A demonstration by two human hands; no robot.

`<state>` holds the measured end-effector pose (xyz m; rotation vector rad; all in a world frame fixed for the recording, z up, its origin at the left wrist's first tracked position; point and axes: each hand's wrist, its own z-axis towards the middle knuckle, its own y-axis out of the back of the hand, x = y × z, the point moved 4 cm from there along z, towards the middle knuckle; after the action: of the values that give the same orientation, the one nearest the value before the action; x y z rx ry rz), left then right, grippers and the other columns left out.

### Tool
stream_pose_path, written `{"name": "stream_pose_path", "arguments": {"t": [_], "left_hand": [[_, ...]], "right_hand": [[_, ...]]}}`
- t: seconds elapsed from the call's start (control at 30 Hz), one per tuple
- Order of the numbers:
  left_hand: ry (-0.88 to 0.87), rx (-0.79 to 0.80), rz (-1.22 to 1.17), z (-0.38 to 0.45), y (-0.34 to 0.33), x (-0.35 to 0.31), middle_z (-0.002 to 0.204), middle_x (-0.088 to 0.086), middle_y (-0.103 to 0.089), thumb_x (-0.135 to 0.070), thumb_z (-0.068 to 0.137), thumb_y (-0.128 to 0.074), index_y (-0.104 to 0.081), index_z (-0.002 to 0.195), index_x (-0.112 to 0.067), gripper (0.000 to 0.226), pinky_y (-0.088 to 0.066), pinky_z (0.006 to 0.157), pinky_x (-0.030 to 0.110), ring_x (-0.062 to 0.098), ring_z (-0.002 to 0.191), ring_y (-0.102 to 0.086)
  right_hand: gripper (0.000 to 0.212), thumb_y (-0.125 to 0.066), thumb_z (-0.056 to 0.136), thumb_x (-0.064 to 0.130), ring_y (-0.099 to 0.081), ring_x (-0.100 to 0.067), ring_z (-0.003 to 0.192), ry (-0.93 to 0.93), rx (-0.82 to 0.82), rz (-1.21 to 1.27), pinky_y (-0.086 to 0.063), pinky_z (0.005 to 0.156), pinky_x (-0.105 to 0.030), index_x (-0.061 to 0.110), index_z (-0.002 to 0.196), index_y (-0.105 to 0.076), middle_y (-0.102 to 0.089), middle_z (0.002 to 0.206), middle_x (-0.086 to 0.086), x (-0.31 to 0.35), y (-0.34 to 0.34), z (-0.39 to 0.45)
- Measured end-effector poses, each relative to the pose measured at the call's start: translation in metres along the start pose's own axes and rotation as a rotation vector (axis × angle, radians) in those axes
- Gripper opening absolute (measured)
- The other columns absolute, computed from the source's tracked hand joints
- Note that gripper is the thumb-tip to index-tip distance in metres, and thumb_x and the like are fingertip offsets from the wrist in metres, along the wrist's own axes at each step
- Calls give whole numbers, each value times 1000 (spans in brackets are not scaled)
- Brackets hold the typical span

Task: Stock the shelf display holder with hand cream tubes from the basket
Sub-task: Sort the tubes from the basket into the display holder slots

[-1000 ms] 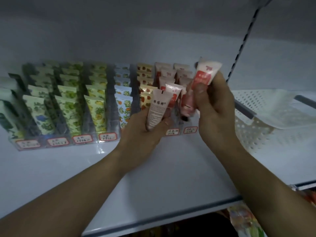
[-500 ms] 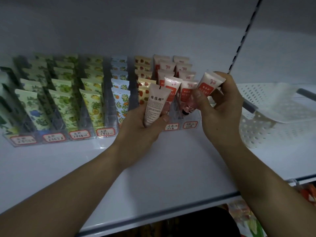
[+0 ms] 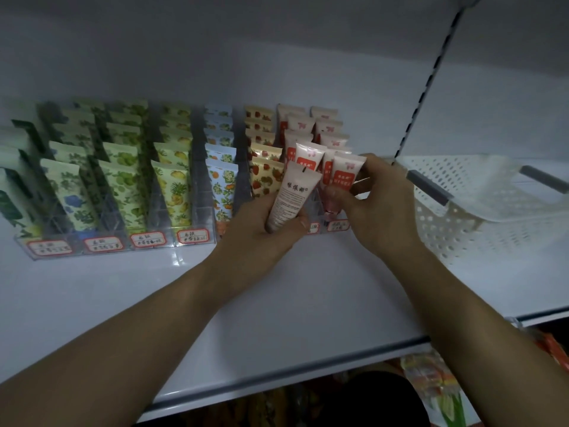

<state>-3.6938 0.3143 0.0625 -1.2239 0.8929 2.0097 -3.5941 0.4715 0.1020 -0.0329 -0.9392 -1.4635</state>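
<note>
My left hand (image 3: 264, 223) grips a pale pink tube (image 3: 292, 197) near its lower end, fingers and thumb curled round it, the back of the tube with its printed text facing me and its crimped end tilted up and to the right. My right hand (image 3: 378, 201) pinches a second pink tube (image 3: 343, 177) with a red label between thumb and fingers, holding it at the front of the far-right column of the display holder (image 3: 197, 211), just beside the tube in my left hand. The clear holder stands on the white shelf (image 3: 277, 303) against the back wall, and its columns are filled with upright tubes: green and leafy prints on the left, a pineapple print (image 3: 172, 192), a blue-white floral one (image 3: 220, 186), a strawberry print (image 3: 266, 177), and then the pink tubes with red labels on the right, where my hands are. Small red-bordered price tags (image 3: 147, 239) line the near edge of the holder. To the right of my right hand, on the same shelf, sits the white perforated basket (image 3: 462, 223) with grey handles; I cannot tell what it holds from here. Below the shelf's near edge some colourful packets (image 3: 431, 377) show dimly.
</note>
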Motion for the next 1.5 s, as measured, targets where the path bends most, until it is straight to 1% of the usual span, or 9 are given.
{"name": "stream_pose_path", "arguments": {"t": [0.23,0.37,0.53,0.63,0.7,0.8,1.07,1.2,1.5], "left_hand": [[154,55,-255,10,0,12,68,4,-64,1,94,-32,-68,97,-17,40,-46,47,32,22,57,-57],[37,31,-180,-5,-4,-4,87,4,-67,-7,103,-52,-59,109,-20,16,-59,72,38,22,76,-70],[-56,-104,131,-8,2,-6,92,-3,-72,-15,78,-85,-61,108,-21,38,-61,77,30,10,83,-73],[-83,-172,163,-10,4,-8,86,-7,-71,-19,76,-87,-65,100,-20,33,-58,74,25,6,80,-69],[-84,-227,297,-11,7,-7,77,-10,-67,-26,83,-82,-65,87,-24,17,-53,65,22,4,71,-65],[-79,-220,597,-13,7,-3,58,-13,-55,-30,88,-73,-53,68,-31,28,-40,56,19,2,56,-55],[-89,-193,680,-11,3,-3,53,-13,-50,-29,86,-71,-45,61,-34,36,-41,55,21,3,51,-51],[-94,-181,683,-11,3,-2,54,-13,-51,-29,86,-71,-49,64,-34,32,-44,56,21,2,52,-52],[-104,-31,712,-13,-4,1,63,-14,-59,-29,87,-67,-66,81,-28,6,-52,62,28,5,62,-58]], "right_hand": [[36,-84,80,21,-60,10,65,-129,-52,71,-41,55,-5,24,98,-53,-60,73,17,1,-3,-13],[26,-68,93,28,-54,-16,65,41,-221,189,-44,57,-27,26,109,-48,-53,75,-2,16,5,-24],[31,-68,91,37,-65,-13,68,156,114,258,-54,59,-35,10,106,-67,-69,78,1,34,-15,-38],[22,-71,90,31,-69,-13,72,101,65,291,-56,63,-41,14,104,-69,-72,83,5,32,-16,-37],[16,-71,92,22,-70,-8,74,57,-53,336,-58,64,-38,19,106,-66,-71,85,19,26,-7,-32],[21,-73,91,20,-71,-9,69,15,-162,318,-59,58,-39,17,111,-64,-66,90,33,17,2,-26],[29,-75,89,26,-68,-1,63,34,-89,228,-49,54,-14,15,115,-67,-71,91,14,19,-3,-24],[35,-76,87,34,-68,0,77,104,-51,90,-53,66,-15,19,118,-68,-68,95,18,26,-7,-22],[25,-81,82,32,-68,-7,76,31,140,-75,-54,69,-22,18,102,-74,-75,88,4,38,-5,-4]]}}
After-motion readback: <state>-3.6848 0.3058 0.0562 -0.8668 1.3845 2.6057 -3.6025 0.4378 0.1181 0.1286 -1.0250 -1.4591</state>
